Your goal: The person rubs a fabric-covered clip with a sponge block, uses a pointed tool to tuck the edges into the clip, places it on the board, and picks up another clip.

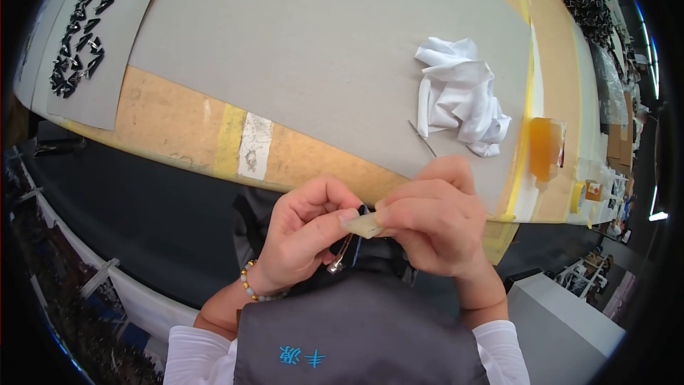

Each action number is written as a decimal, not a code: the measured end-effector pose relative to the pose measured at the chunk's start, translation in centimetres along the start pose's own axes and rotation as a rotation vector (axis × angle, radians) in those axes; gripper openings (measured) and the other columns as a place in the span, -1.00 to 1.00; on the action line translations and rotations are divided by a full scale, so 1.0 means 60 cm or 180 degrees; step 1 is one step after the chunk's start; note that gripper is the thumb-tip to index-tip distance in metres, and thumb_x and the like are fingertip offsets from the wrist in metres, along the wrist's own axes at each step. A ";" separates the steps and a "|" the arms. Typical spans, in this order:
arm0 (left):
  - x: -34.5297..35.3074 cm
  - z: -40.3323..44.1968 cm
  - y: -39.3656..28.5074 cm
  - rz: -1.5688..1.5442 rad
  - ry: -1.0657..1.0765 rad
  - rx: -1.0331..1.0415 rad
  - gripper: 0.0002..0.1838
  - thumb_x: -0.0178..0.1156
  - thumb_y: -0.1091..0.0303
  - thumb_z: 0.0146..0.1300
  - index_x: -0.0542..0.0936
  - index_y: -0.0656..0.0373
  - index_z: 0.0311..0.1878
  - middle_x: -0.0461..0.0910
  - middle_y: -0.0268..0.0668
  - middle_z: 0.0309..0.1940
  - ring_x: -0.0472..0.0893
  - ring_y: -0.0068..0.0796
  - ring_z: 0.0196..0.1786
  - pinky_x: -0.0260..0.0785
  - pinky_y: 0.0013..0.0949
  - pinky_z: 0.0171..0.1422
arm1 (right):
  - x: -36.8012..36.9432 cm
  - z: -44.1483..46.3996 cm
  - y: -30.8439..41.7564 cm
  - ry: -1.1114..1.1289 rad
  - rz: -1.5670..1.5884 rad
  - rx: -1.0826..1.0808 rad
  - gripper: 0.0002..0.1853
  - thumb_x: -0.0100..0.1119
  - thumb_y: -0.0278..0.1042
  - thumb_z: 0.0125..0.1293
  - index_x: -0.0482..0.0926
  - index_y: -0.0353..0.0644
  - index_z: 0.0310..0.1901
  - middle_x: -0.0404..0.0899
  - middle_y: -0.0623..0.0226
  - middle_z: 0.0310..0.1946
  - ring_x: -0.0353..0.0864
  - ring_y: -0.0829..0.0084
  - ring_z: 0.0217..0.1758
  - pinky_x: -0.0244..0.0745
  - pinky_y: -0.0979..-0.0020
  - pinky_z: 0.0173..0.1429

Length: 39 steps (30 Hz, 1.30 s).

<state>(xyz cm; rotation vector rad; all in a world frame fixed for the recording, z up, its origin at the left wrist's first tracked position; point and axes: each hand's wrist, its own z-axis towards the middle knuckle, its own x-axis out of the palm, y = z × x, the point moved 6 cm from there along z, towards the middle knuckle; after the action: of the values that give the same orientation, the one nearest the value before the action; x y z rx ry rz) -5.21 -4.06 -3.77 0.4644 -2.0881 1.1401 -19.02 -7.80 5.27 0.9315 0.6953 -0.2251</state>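
Note:
Close in front of the grey apron (356,328), my two hands meet at the table's near edge. My right hand (438,217) pinches a small pale, yellowish flat piece (365,226). My left hand (306,232), with a beaded bracelet at the wrist, has its fingers closed on a small dark item; the thumb touches the pale piece. Below the fingers hangs a small shiny metal part (335,267) beside a dark strip. The fingers hide most of the dark item.
A crumpled white cloth (463,96) lies on the grey sheet (299,43), beside a thin metal tool (422,138). Right of it stands a container of amber material (545,148) and a yellow tape roll (578,197). Several black clips (75,50) lie far left.

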 end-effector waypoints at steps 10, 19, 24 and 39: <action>0.002 0.002 -0.002 0.0074 -0.0055 0.0111 -0.91 0.10 0.44 0.38 0.50 0.26 -0.14 0.52 -0.42 -0.48 0.33 -0.84 -0.59 0.15 -0.68 -0.55 | -0.007 -0.007 -0.006 -0.0070 0.0054 0.0173 -0.76 0.44 -0.42 -0.01 0.63 -0.04 -0.27 0.64 0.54 -0.39 0.47 0.42 -0.33 0.30 0.43 -0.19; 0.000 -0.018 -0.026 0.1063 -0.0618 0.0564 -0.88 0.06 0.43 0.45 0.47 0.29 -0.09 0.50 -0.43 -0.50 0.37 -0.81 -0.59 0.25 -0.64 -0.52 | -0.021 -0.040 -0.022 -0.0096 0.0271 0.0761 -0.74 0.47 -0.56 -0.01 0.58 -0.18 -0.28 0.60 0.40 -0.43 0.48 0.43 -0.46 0.37 0.45 -0.32; -0.002 -0.033 -0.035 0.1197 -0.0891 0.0461 -0.84 0.06 0.39 0.47 0.48 0.30 -0.04 0.50 -0.44 -0.51 0.39 -0.80 -0.58 0.28 -0.64 -0.51 | 0.012 -0.069 -0.014 -0.0179 0.0743 0.1251 -0.76 0.42 -0.55 0.12 0.55 -0.27 -0.21 0.60 0.35 -0.43 0.47 0.61 -0.53 0.39 0.58 -0.48; -0.007 -0.039 -0.021 0.0879 -0.0596 0.0112 -0.79 0.04 0.38 0.48 0.50 0.28 0.05 0.53 -0.43 -0.41 0.40 -0.80 -0.52 0.22 -0.69 -0.49 | 0.054 -0.095 -0.007 -0.0324 0.1330 0.1537 -0.71 0.42 -0.55 0.13 0.54 -0.29 -0.14 0.62 0.33 -0.38 0.56 0.60 -0.47 0.47 0.58 -0.42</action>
<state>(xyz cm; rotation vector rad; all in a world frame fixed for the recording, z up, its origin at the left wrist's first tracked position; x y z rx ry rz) -3.25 -2.80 -2.48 0.3151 -2.3526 1.3361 -19.32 -3.14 0.63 1.4917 0.3401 -0.0662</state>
